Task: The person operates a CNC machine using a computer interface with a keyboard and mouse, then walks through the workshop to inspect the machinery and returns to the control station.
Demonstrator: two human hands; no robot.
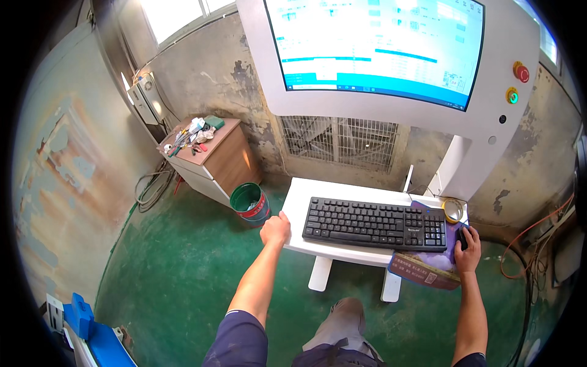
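Note:
My right hand rests over a black computer mouse on a purple mouse pad, whose front part hangs past the shelf's edge. At the left end of the white keyboard shelf, my left hand is closed on the corner, fingers curled. Between the hands lies a black keyboard, touched by neither. A roll of tape sits behind the mouse. Above the shelf stands a large lit screen showing windows and a blue bar, set in a white machine housing.
On the housing's right are a red emergency stop button and a green-lit button. A bucket stands left of the shelf, by a wooden cabinet topped with tools. Cables run along the right. A blue part is lower left.

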